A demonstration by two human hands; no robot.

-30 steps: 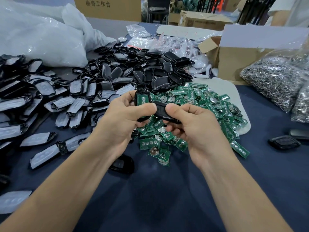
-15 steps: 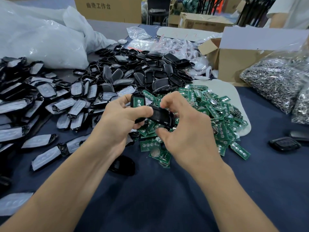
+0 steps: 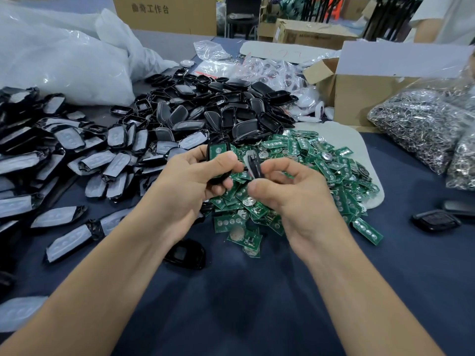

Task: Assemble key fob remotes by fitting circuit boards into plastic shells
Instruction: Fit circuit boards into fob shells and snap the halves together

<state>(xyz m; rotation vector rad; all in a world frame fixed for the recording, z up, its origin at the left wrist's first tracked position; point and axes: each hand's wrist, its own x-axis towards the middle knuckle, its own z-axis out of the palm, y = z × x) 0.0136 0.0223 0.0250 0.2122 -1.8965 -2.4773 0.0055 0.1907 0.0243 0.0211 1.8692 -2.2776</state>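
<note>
Gripping one black shell (image 3: 214, 179) with one green board (image 3: 218, 152) seated in it, your left hand (image 3: 190, 181) holds it above the heap. Your right hand (image 3: 290, 191) pinches one cover (image 3: 253, 165) on edge, just beside the shell. Step, as I judge it: closing the case. Next: turn the cover flat, line up the rims, press shut. Loose boards (image 3: 321, 170) and spare shells (image 3: 218, 116) on the surface (image 3: 244, 291): past counting.

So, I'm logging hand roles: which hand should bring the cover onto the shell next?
Right. The right hand pinches the loose cover beside the shell, which the left hand holds, board showing.
</note>
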